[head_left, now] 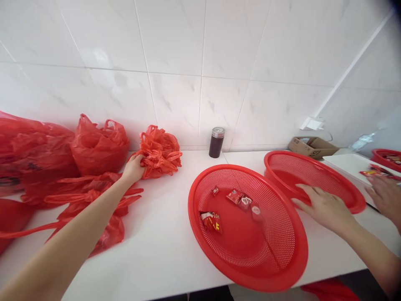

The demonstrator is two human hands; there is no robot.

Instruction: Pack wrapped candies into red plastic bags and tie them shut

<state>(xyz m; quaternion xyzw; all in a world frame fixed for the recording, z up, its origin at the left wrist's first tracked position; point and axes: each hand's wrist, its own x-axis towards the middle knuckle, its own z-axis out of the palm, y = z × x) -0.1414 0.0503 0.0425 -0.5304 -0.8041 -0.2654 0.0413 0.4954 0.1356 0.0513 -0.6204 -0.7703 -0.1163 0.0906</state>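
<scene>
My left hand [134,168] is closed on the edge of a crumpled bunch of red plastic bags [160,152] near the wall; its fingertips are partly hidden in the folds. My right hand [326,207] has its fingers apart and holds nothing. It hovers at the near rim of a red basket [354,205]; whether it touches the rim I cannot tell. Between my hands stands a larger red mesh basket [241,246], tilted towards me. Inside it lie several small red packets [245,202] and a red-and-yellow packet [211,221].
Filled red bags [99,146] and a knotted red bag [109,234] lie at the left. A dark tumbler [216,143] stands by the tiled wall. At the right are a cardboard box [313,147], another person's hand [385,196] by some packets, and another red basket [384,158].
</scene>
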